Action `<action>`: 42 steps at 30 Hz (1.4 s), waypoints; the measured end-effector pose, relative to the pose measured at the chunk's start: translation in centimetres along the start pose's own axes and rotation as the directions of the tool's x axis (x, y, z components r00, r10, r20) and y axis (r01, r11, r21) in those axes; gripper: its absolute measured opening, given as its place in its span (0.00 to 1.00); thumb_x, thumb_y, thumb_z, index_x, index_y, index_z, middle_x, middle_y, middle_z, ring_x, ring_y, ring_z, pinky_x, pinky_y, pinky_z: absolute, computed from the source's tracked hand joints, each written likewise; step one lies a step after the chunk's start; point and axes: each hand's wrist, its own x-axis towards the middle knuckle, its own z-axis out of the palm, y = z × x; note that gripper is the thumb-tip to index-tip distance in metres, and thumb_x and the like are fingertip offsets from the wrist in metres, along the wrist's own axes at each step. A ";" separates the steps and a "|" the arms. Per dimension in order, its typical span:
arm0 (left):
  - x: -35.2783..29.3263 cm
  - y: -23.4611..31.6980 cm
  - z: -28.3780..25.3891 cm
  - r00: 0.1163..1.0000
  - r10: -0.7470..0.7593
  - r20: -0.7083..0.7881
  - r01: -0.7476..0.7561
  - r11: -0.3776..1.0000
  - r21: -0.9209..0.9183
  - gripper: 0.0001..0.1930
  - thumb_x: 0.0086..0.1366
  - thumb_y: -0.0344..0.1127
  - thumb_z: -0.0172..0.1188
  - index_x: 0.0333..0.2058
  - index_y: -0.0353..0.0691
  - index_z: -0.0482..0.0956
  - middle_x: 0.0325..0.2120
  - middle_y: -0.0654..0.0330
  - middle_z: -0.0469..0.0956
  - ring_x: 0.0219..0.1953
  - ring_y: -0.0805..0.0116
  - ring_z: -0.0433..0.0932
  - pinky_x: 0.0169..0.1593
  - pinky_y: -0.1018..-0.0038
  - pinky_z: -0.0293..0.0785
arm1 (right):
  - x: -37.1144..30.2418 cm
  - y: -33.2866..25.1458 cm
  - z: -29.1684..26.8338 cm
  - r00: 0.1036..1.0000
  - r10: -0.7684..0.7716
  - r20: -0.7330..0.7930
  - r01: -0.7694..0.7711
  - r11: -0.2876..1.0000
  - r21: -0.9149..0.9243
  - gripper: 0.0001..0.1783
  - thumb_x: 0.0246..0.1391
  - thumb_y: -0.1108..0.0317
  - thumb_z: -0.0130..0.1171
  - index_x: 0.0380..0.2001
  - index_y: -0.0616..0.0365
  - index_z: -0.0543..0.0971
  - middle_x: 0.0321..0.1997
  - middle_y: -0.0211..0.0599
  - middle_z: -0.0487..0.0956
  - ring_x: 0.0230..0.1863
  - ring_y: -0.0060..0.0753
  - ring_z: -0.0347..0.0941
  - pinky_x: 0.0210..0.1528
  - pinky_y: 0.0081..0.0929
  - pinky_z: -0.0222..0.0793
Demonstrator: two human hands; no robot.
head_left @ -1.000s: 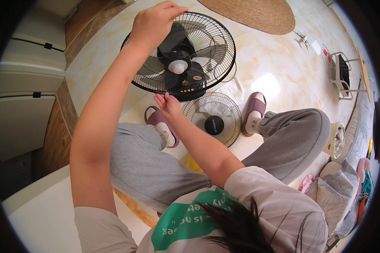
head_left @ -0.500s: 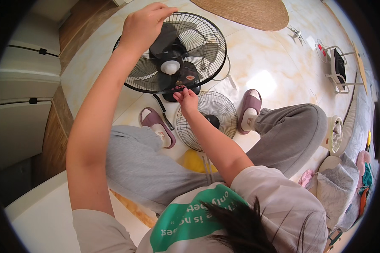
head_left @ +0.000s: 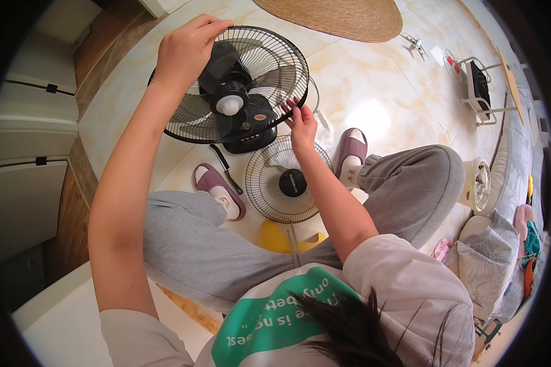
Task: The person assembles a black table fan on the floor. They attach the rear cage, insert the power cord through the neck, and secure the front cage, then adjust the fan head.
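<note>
A black electric fan (head_left: 251,101) stands on the floor in front of me, its dark blades bare at the front and a white knob at the hub. My left hand (head_left: 188,52) pinches the top of its rear guard's rim. On the lower right of the same rim, my right hand (head_left: 302,127) has its fingers curled round the edge. Below lies the loose wire front grille (head_left: 266,189) with a black centre disc, flat on the floor between my feet. A slim black tool (head_left: 226,168) rests left of that grille.
Purple slippers (head_left: 219,191) on my feet flank the grille. Something yellow (head_left: 275,237) lies between my legs. A round woven mat (head_left: 343,21) is at the far side, a white-framed stand (head_left: 479,92) at the right. A bin (head_left: 477,183) stands beside my right knee. White cabinets (head_left: 27,134) line the left.
My right hand has slid from the bottom of the fan's rim up to its lower right side. The left hand keeps its place at the top. The whole view has shifted slightly.
</note>
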 end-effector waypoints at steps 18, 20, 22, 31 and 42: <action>-0.2 0.5 -0.8 0.999 -0.030 0.036 0.029 0.999 0.021 0.12 0.60 0.27 0.60 0.41 0.48 0.83 0.34 0.65 0.81 0.31 0.63 0.80 0.33 0.72 0.75 | 4.0 -7.0 1.3 0.920 -0.291 0.263 0.377 0.841 -0.388 0.20 0.67 0.77 0.42 0.61 0.65 0.67 0.57 0.40 0.76 0.58 0.37 0.73 0.56 0.28 0.72; -0.2 0.7 -0.8 0.998 -0.043 0.042 0.042 0.999 0.026 0.12 0.59 0.27 0.61 0.41 0.49 0.84 0.34 0.64 0.81 0.31 0.62 0.80 0.33 0.72 0.75 | 3.9 -7.6 1.8 0.876 -0.365 0.314 0.475 0.762 -0.440 0.19 0.67 0.78 0.43 0.60 0.64 0.69 0.56 0.41 0.77 0.57 0.35 0.74 0.55 0.27 0.72; -0.1 0.9 -0.8 0.999 -0.030 0.031 0.030 0.999 0.023 0.12 0.59 0.26 0.61 0.41 0.48 0.84 0.34 0.64 0.81 0.31 0.62 0.80 0.33 0.72 0.75 | 3.9 -8.0 2.2 0.843 -0.445 0.303 0.536 0.642 -0.549 0.19 0.64 0.79 0.46 0.58 0.63 0.71 0.51 0.43 0.80 0.54 0.33 0.76 0.54 0.25 0.71; 0.2 1.4 -0.8 0.999 -0.010 0.035 0.009 0.999 0.036 0.11 0.59 0.24 0.61 0.39 0.44 0.83 0.32 0.62 0.80 0.29 0.63 0.80 0.32 0.72 0.74 | 4.3 -8.1 2.5 0.869 -0.443 0.220 0.494 0.753 -0.434 0.15 0.62 0.75 0.51 0.51 0.58 0.77 0.41 0.39 0.83 0.42 0.29 0.79 0.46 0.24 0.73; 0.4 1.5 -1.2 0.997 -0.046 0.063 0.044 0.999 0.026 0.12 0.56 0.22 0.61 0.38 0.44 0.83 0.32 0.63 0.80 0.30 0.63 0.80 0.34 0.72 0.75 | 5.9 -13.3 1.1 0.878 -0.062 0.475 0.376 0.704 -0.602 0.19 0.62 0.70 0.55 0.57 0.51 0.76 0.43 0.38 0.84 0.43 0.23 0.76 0.51 0.23 0.70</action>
